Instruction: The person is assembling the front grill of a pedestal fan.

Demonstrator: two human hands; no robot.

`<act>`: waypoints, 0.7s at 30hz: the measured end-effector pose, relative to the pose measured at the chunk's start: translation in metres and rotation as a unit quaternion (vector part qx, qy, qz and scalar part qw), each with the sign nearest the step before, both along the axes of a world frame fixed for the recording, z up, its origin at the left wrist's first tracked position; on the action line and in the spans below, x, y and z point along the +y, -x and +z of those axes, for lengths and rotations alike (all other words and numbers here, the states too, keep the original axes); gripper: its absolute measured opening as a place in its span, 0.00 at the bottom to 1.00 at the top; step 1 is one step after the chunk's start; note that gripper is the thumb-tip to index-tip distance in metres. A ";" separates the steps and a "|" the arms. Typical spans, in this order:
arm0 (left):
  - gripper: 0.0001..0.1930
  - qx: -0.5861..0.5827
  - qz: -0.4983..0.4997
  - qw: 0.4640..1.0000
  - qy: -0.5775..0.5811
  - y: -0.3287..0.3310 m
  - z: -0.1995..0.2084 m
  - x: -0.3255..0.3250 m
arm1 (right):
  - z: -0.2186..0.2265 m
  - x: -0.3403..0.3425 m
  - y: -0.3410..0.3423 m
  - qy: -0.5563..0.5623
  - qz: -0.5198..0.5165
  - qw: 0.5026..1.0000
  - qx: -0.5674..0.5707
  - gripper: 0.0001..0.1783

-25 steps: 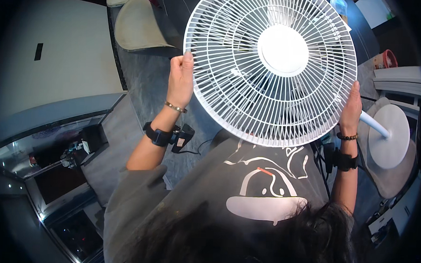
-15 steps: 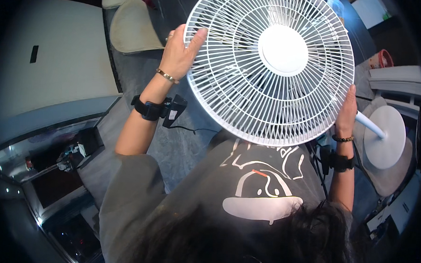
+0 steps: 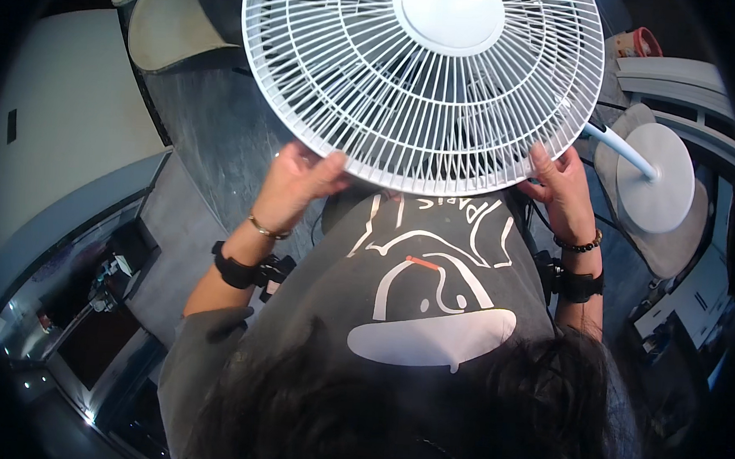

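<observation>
Grey, marbled-looking flooring stretches behind a seated-looking scene, with a beige chair at upper left and a red-rimmed container at upper right. From where I stand, a person in a dark printed T-shirt has a large white fan cage in front of the chest, its front grille facing up toward the wearer. Both hands are at its near rim. The left hand is partly closed on the rim, thumb along the front and fingers passing behind. The right hand is bent around the rim on the other side, thumb laid over the wires, fingers curled below. Fingertips behind the cage are hidden, so how firmly either hand presses, I cannot tell. Beyond the right hand, a white pole runs to a round white base, in front of a beige seat; whether the pole joins the cage is unclear. The cage's far edge is cut off, and its blades are hard to make out. Dark hair covers the shirt's lower part.
</observation>
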State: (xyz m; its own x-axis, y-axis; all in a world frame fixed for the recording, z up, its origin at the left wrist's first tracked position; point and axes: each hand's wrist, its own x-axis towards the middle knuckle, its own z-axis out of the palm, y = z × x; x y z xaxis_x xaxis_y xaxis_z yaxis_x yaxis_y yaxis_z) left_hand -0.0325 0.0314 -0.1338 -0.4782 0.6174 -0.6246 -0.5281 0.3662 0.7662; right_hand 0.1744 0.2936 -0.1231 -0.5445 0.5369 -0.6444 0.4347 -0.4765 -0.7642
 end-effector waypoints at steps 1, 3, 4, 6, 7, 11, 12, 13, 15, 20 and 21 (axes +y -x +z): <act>0.24 -0.016 0.001 1.000 -0.005 -0.008 -0.004 0.004 | 0.004 -0.005 0.002 0.013 0.010 1.000 0.008 0.30; 0.26 -0.011 0.006 1.000 -0.025 -0.015 -0.008 0.009 | -0.005 -0.003 0.001 0.011 0.008 1.000 0.017 0.30; 0.26 -0.014 0.007 1.000 -0.026 -0.016 -0.010 0.011 | -0.009 -0.002 0.001 0.006 0.003 1.000 0.028 0.30; 0.26 -0.015 0.028 0.997 -0.064 -0.019 -0.014 0.016 | -0.010 -0.001 0.004 -0.003 -0.007 0.999 0.041 0.29; 0.26 -0.009 0.042 0.997 -0.070 -0.021 -0.015 0.021 | -0.013 0.001 0.005 -0.014 -0.009 0.999 0.042 0.29; 0.25 0.015 0.026 0.996 -0.079 -0.017 -0.015 0.028 | -0.017 0.003 0.011 -0.024 -0.024 0.997 0.066 0.26; 0.25 0.014 0.025 0.996 -0.080 -0.018 -0.014 0.029 | -0.019 0.004 0.012 -0.019 -0.027 0.996 0.080 0.25; 0.25 0.018 0.040 0.997 -0.071 -0.018 -0.013 0.032 | -0.021 0.002 0.015 -0.014 -0.043 0.994 0.101 0.24; 0.25 0.005 0.065 0.996 -0.066 -0.021 -0.013 0.038 | -0.026 0.003 0.017 -0.018 -0.066 0.994 0.083 0.25; 0.29 -0.078 0.012 0.995 -0.069 -0.038 -0.017 0.042 | -0.033 0.003 0.009 0.084 0.014 0.994 0.066 0.28; 0.30 -0.093 0.003 0.993 -0.071 -0.042 -0.018 0.045 | -0.029 -0.002 0.013 0.098 0.037 0.993 0.062 0.29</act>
State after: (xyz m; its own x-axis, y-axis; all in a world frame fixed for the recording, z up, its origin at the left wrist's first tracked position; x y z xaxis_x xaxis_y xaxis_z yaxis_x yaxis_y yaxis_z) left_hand 0.0093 0.0760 -0.1516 -0.3671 0.7032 -0.6088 -0.6674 0.2568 0.6990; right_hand 0.1617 0.2916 -0.1517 -0.6594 0.3639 -0.6579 0.3822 -0.5913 -0.7102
